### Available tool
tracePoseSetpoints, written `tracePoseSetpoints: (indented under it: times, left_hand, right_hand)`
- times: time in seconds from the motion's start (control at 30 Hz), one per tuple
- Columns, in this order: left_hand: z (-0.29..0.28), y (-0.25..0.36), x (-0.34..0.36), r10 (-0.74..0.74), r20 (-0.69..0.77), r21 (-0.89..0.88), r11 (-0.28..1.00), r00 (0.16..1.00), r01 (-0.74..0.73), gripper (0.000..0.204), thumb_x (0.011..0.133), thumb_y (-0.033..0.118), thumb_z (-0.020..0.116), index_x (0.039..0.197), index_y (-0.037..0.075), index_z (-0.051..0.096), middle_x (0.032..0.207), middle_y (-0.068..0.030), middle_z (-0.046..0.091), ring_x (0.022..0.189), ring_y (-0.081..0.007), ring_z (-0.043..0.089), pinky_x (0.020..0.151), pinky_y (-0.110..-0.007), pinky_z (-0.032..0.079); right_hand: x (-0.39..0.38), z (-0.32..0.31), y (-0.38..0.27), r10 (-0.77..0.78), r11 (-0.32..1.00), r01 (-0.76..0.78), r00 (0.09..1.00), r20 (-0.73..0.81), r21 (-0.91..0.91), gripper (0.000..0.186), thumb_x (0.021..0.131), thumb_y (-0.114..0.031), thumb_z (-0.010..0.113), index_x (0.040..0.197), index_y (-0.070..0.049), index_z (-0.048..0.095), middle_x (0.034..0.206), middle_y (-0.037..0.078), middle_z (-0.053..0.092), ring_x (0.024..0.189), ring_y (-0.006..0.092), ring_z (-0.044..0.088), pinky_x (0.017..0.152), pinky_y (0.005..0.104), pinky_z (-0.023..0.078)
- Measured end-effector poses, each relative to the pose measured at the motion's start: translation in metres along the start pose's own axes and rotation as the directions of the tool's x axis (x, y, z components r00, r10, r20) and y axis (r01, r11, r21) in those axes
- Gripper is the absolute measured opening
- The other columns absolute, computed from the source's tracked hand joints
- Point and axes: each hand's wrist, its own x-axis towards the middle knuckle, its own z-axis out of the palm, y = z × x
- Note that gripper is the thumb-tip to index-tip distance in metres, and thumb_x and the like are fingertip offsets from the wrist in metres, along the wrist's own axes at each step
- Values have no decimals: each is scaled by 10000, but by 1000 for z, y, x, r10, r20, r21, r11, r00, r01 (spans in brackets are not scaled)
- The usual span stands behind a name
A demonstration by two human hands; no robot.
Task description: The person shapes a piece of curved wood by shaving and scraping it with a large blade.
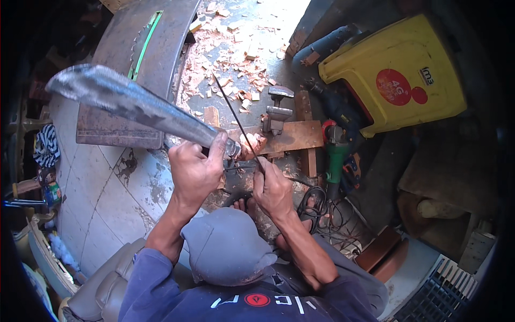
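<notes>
My left hand [196, 169] is closed around the narrow end of a long machete [126, 104], its wide grey blade raised toward the upper left. At the blade's narrow end, a metal collar [232, 149] meets a rough reddish wooden handle [253, 145]. To the right, my right hand [273, 188] grips one end of a thin dark rod [232, 111], whose far end points up and away. The rod crosses over the wooden handle; whether it touches it I cannot tell. A grey cap [228, 247] hides part of my lap.
A bench vise [279, 110] stands beyond my hands by a wooden board [295, 137]. On the right are a green angle grinder [336, 158], black cables [322, 209] and a yellow plastic stool-like thing [397, 75]. Wood chips [225, 59] litter the floor. A dark sheet-metal top [120, 53] stands far left.
</notes>
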Motion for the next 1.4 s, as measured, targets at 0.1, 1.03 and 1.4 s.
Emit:
tracePoseSetpoints:
  times: [0.1, 1.03, 1.4]
  left_hand:
    - [1, 1, 5, 30, 10, -11, 999, 1000, -30, 197, 950, 133, 742, 895, -52, 779, 669, -139, 741, 493, -103, 635, 452, -295, 427]
    - [-4, -3, -2, 20, 36, -81, 997, 999, -17, 126, 892, 114, 769, 915, -10, 785, 682, -186, 703, 572, -268, 710, 539, -377, 501]
    - [-2, -13, 7, -53, 2, -77, 996, 999, 53, 208, 954, 144, 733, 911, -54, 778, 652, -131, 734, 511, -102, 637, 480, -309, 450]
  right_hand:
    - [-11, 15, 31, 111, 983, -85, 982, 152, -165, 217, 935, -130, 625, 1120, -20, 650, 830, 232, 682, 739, 419, 699, 644, 502, 573]
    - [1, 5, 0, 71, 996, -65, 992, 100, -64, 221, 939, -116, 605, 1125, -7, 652, 850, 245, 702, 713, 431, 705, 651, 524, 577]
    - [9, 8, -15, 28, 996, -27, 1000, -8, 86, 271, 947, -98, 618, 1181, 31, 660, 839, 245, 693, 698, 417, 692, 637, 494, 564]
